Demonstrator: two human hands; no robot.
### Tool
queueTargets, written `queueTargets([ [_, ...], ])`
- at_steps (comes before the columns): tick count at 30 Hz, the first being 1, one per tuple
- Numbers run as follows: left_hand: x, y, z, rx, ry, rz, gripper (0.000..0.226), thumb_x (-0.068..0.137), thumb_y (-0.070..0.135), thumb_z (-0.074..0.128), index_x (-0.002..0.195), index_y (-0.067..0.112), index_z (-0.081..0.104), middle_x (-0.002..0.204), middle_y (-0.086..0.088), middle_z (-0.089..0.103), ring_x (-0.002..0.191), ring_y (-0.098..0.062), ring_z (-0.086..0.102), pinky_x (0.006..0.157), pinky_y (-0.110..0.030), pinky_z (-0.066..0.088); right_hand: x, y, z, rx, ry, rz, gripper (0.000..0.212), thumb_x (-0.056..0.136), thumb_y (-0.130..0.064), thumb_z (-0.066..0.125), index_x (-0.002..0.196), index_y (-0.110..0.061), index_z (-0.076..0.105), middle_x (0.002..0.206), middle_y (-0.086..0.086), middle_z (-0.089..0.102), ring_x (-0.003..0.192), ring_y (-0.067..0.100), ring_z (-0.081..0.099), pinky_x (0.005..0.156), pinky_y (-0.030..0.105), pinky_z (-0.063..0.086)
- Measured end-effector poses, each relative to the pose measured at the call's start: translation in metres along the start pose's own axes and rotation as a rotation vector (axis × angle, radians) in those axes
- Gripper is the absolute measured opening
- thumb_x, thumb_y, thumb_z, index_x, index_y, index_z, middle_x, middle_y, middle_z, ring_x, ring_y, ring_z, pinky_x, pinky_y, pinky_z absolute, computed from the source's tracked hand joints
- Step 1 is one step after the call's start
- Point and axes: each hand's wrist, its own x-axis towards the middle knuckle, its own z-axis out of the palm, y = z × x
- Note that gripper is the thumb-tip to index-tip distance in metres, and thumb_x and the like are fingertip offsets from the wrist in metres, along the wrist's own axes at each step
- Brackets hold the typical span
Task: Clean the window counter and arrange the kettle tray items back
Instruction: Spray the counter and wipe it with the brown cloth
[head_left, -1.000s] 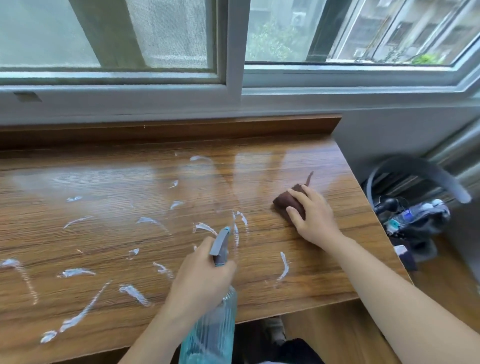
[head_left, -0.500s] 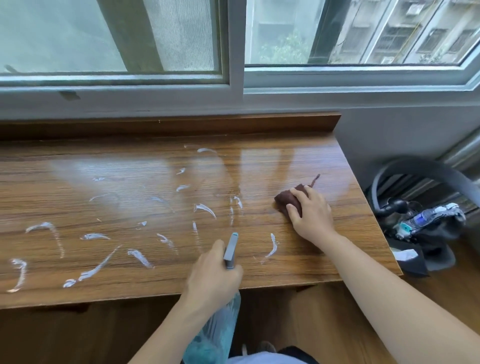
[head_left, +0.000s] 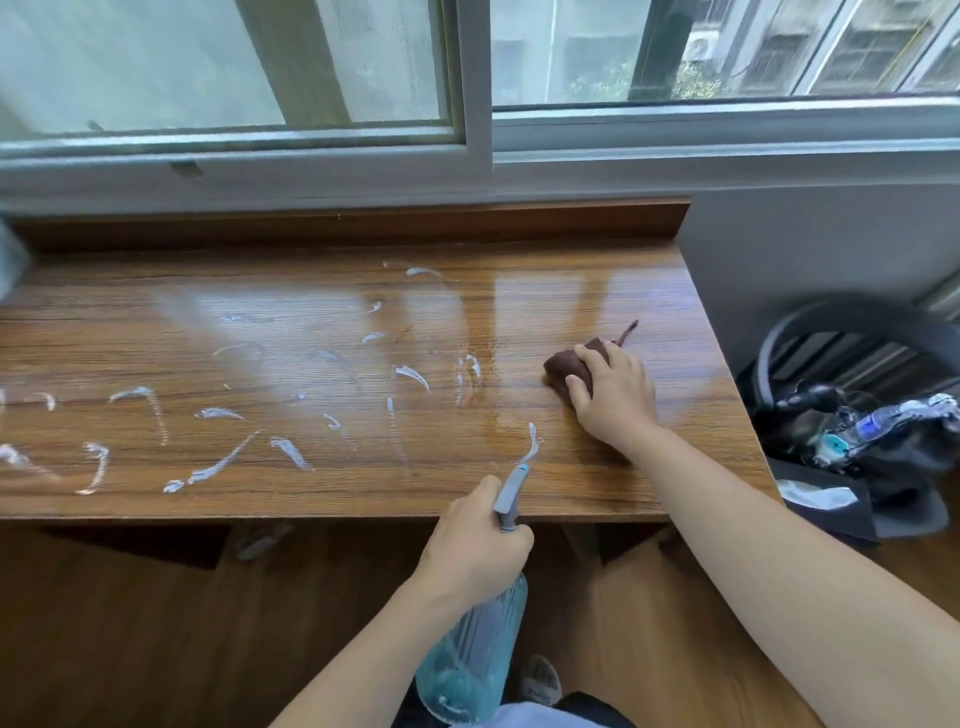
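The wooden window counter (head_left: 597, 291) carries several white foam streaks (head_left: 208, 470) across its middle and left, and a wet sheen near the right. My right hand (head_left: 615, 397) presses a dark brown cloth (head_left: 566, 366) onto the counter's right part, fingers curled over it. My left hand (head_left: 475, 545) grips the neck of a clear blue spray bottle (head_left: 470, 654) just off the counter's front edge, its grey nozzle (head_left: 511, 493) pointing up over the edge. No kettle tray is in view.
A low wooden backsplash (head_left: 337, 223) runs under the window frame (head_left: 475, 104). To the right, below counter level, a dark bag with a curved handle (head_left: 852, 431) holds a plastic bottle. Wooden floor (head_left: 130, 623) lies in front, a shoe (head_left: 540, 680) near the bottle.
My left hand has pulled the spray bottle back and down, from above the counter to its front edge. The view has drawn back. My right hand stays on the cloth.
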Motion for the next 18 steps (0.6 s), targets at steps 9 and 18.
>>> queueTargets([
  [9,-0.008,-0.013,-0.061,-0.167,0.169,0.267,0.023,0.096,0.015,0.064,0.106,0.031,0.052,0.082,0.000,0.056,0.077,-0.017,0.062,0.056,-0.019,0.051,-0.057,-0.003,0.004,-0.066,-0.041,-0.017,0.055,0.103,-0.056,0.040,0.156,-0.042,0.031,0.168,0.000,0.023,0.150,0.030,0.024,0.119,0.050,0.027],
  [18,0.063,-0.046,-0.133,-0.259,0.630,0.500,0.038,0.092,0.009,0.073,0.122,0.024,0.056,0.081,0.010,0.052,0.072,-0.014,0.057,0.063,-0.015,0.051,-0.139,-0.076,0.032,-0.195,-0.160,-0.133,0.060,0.104,-0.059,0.030,0.160,-0.041,0.014,0.171,0.000,0.004,0.156,0.029,0.005,0.126,0.048,0.011],
])
